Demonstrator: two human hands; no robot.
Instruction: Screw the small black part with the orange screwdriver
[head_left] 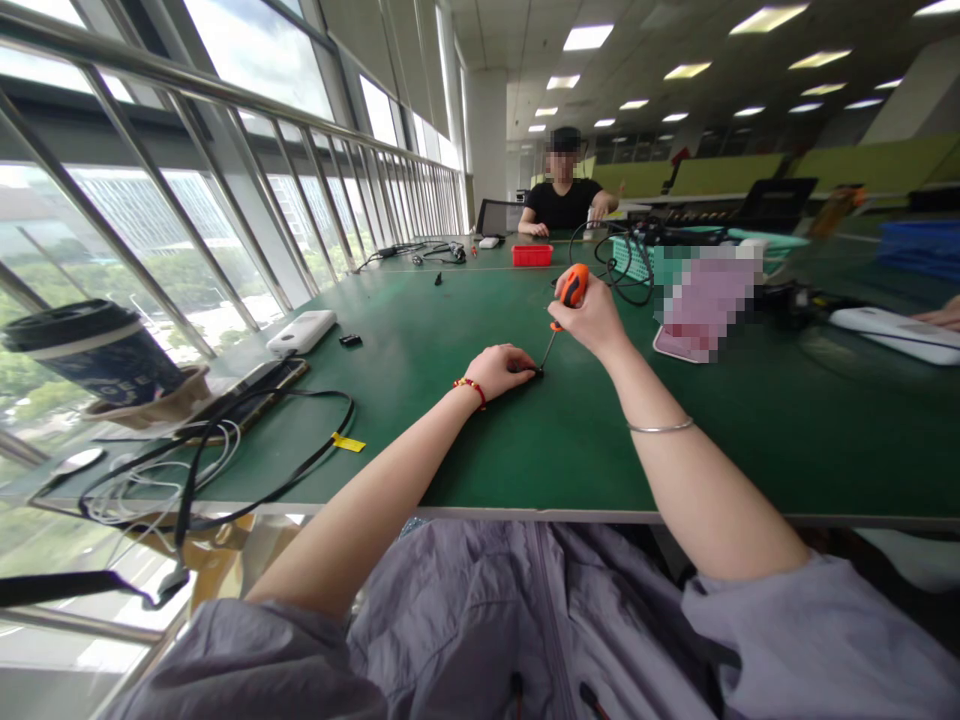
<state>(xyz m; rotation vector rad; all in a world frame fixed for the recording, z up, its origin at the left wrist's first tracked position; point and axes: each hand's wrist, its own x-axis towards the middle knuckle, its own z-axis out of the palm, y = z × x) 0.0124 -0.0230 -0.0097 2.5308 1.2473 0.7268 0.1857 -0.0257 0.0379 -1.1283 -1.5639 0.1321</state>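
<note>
while the right hand [594,312] grips an orange-and-black screwdriver [575,285], its shaft [549,348] slants down and leftward to a small dark piece [538,372] on the green table [390,335]; the left hand [501,371], nearer, curls against that piece, hiding much of it; whether it pinches, i cannot tell.

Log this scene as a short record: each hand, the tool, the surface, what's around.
Left hand: at a small dark piece; grip unclear
Right hand: holding the screwdriver by its handle
Tool: orange-and-black handle, shaft slanting down toward the piece
Surface: green table
Left side: lidded cup, cables
Far side: red bin, seated person
</note>
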